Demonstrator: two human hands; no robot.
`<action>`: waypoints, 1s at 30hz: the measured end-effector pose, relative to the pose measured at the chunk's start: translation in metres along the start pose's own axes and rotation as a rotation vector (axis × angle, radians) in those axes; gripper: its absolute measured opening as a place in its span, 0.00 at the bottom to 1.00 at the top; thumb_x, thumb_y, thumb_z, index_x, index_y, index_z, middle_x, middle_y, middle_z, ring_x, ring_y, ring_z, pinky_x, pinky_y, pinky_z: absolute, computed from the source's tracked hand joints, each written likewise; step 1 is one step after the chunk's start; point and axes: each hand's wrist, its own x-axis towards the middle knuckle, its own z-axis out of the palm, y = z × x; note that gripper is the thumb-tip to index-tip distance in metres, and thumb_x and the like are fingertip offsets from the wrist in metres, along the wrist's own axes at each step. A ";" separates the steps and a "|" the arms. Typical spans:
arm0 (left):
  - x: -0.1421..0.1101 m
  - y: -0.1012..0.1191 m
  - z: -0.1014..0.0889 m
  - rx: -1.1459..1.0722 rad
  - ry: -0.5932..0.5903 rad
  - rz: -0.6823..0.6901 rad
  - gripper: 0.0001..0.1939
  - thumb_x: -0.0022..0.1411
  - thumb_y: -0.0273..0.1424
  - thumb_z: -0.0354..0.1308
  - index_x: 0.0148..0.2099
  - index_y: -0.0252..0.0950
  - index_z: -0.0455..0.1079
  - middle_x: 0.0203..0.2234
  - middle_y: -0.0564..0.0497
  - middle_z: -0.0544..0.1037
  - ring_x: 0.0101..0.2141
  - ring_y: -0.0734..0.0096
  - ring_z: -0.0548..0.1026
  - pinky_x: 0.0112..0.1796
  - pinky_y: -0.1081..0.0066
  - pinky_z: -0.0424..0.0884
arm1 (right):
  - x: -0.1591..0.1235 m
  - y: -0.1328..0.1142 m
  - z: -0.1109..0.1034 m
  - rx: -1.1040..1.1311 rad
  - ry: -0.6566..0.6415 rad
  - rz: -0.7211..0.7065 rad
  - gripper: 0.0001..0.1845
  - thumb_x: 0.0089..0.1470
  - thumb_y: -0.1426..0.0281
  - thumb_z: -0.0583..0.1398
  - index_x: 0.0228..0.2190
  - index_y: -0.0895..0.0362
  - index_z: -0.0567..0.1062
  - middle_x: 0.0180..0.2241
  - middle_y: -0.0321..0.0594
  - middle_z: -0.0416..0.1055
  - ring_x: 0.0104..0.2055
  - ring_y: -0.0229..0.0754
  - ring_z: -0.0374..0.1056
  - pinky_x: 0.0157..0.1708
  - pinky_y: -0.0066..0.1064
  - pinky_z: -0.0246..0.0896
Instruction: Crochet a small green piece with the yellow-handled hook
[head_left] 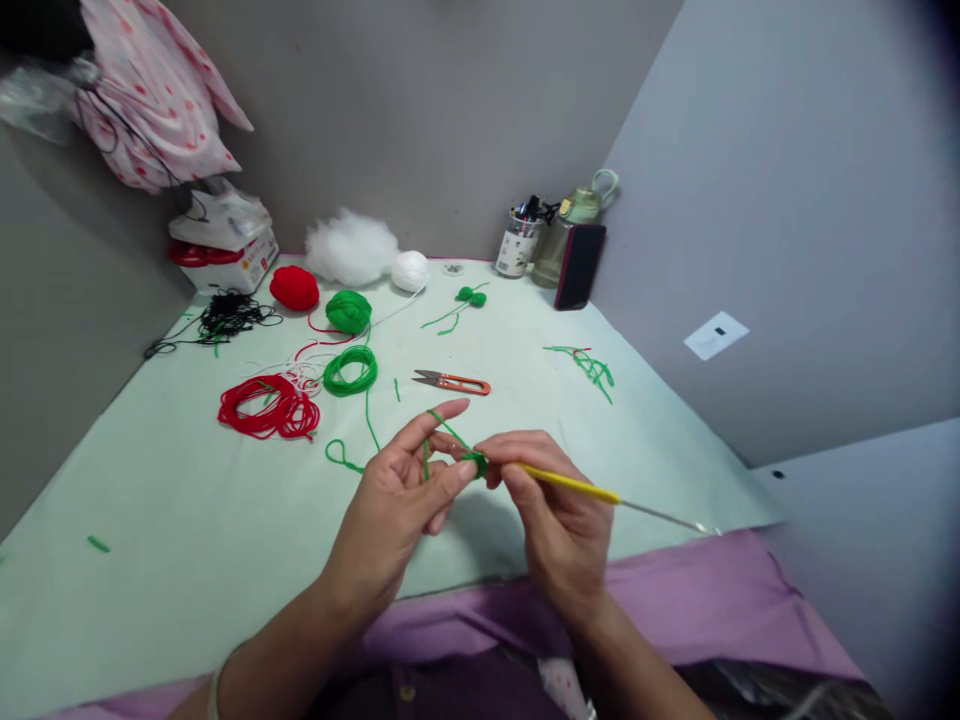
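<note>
- Dark garment [457, 690], then purple cloth [690, 600] along the surface's [225, 540] near edge.
- Right hand [562, 510] gripping a yellow-handled hook [570, 484].
- Left hand [405, 485] pinching a green yarn piece [479, 463], between both hands.
- Snips [448, 380] just beyond.
- White stuffing [352, 248] near the far edge.

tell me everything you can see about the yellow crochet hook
The crochet hook has a yellow grip and a silvery, metal-looking shaft extending from it toward the lower right. The right hand holds it slanted between thumb and fingers. Its other end, near the green yarn piece, is largely hidden.
</note>
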 end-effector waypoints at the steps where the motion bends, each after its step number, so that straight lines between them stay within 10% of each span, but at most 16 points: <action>1: 0.000 -0.001 0.000 -0.007 0.014 0.007 0.28 0.55 0.30 0.80 0.58 0.39 0.81 0.33 0.56 0.77 0.19 0.90 0.63 0.20 0.83 0.56 | -0.003 0.001 -0.001 -0.104 -0.019 -0.080 0.17 0.68 0.78 0.62 0.50 0.48 0.84 0.42 0.42 0.83 0.43 0.44 0.78 0.40 0.35 0.76; 4: 0.002 0.002 0.000 -0.085 -0.004 -0.086 0.28 0.56 0.32 0.80 0.58 0.35 0.81 0.26 0.59 0.74 0.17 0.91 0.59 0.20 0.83 0.53 | -0.007 0.002 -0.005 -0.302 -0.048 -0.235 0.22 0.66 0.81 0.63 0.54 0.48 0.83 0.46 0.45 0.82 0.46 0.45 0.78 0.44 0.36 0.76; 8: 0.005 0.009 -0.002 -0.195 -0.027 -0.191 0.21 0.57 0.30 0.79 0.52 0.32 0.84 0.18 0.65 0.64 0.15 0.91 0.52 0.19 0.84 0.51 | 0.001 0.001 -0.007 0.032 0.068 0.013 0.14 0.69 0.76 0.62 0.45 0.49 0.85 0.37 0.39 0.80 0.36 0.40 0.75 0.37 0.33 0.74; 15: 0.005 -0.003 -0.001 -0.082 -0.045 -0.039 0.17 0.58 0.27 0.77 0.51 0.39 0.85 0.29 0.56 0.79 0.26 0.82 0.75 0.31 0.81 0.70 | 0.006 0.003 -0.001 0.294 0.026 0.197 0.08 0.68 0.68 0.66 0.41 0.48 0.88 0.39 0.39 0.81 0.39 0.40 0.75 0.38 0.32 0.72; 30: 0.002 0.002 -0.001 -0.099 -0.051 -0.105 0.18 0.58 0.30 0.78 0.51 0.37 0.83 0.30 0.54 0.81 0.27 0.76 0.81 0.31 0.77 0.76 | 0.008 0.006 -0.005 0.492 0.060 0.322 0.09 0.70 0.64 0.65 0.38 0.52 0.86 0.37 0.38 0.83 0.34 0.37 0.76 0.37 0.30 0.73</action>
